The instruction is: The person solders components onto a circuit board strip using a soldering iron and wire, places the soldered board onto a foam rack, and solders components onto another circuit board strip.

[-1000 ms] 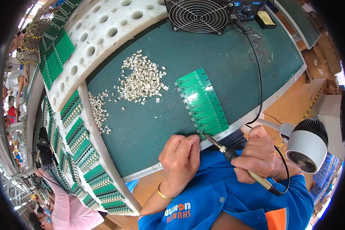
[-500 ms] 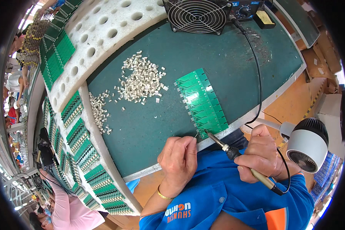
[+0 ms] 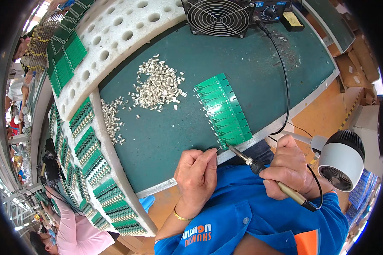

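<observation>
Head view, watched from my remote seat: green board (image 3: 223, 111) lies on the desk (image 3: 170, 136), its near end just beside the desk's near edge; a row of metal pins (image 3: 207, 114) runs along its left side; pile of white connectors (image 3: 157, 85) lies farther left.

My right hand (image 3: 287, 170) is wrapped round the soldering iron (image 3: 256, 166), tip at the board's near left corner; contact with a joint too small to confirm; my left hand (image 3: 195, 172) has thumb and forefinger pinched on a thin strand (image 3: 218, 148), probably solder wire, beside that same corner.

Step in hand, as I judge it: soldering the pins at the board's near end; the next move calls for bringing strand and tip together on one pin, the iron kept steady and brief; a slip could bridge neighbouring pins or nudge the unheld board.
</observation>
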{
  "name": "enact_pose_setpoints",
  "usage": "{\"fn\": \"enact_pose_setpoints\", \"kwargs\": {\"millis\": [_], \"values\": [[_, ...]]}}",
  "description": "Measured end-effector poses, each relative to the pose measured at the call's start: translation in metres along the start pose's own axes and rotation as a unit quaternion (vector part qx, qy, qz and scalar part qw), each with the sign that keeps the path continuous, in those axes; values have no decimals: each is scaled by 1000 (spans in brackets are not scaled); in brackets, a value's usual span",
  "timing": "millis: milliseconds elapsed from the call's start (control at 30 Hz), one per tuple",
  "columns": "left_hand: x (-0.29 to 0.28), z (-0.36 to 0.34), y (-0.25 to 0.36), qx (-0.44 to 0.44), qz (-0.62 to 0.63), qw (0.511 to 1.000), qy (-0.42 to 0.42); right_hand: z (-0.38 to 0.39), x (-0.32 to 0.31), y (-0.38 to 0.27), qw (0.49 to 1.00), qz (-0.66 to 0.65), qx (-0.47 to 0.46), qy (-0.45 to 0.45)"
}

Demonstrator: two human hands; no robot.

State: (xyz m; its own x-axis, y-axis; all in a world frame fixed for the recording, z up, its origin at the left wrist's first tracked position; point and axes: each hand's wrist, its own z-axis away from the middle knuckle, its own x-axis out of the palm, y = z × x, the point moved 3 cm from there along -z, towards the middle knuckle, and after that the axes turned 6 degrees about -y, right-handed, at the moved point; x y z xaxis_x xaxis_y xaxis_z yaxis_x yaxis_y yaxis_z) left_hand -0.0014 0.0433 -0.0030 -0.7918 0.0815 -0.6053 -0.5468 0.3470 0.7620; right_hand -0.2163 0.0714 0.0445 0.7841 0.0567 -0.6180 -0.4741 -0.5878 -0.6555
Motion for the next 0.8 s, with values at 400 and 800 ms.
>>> {"fn": "enact_pose_setpoints", "kwargs": {"millis": [400, 800], "values": [[2, 0, -1, -4, 8, 1000, -9, 1, 3, 2, 1000, -5, 0, -1], [3, 0, -1, -9, 17, 1000, 2, 0, 3, 3, 1000, -8, -2, -5]]}}
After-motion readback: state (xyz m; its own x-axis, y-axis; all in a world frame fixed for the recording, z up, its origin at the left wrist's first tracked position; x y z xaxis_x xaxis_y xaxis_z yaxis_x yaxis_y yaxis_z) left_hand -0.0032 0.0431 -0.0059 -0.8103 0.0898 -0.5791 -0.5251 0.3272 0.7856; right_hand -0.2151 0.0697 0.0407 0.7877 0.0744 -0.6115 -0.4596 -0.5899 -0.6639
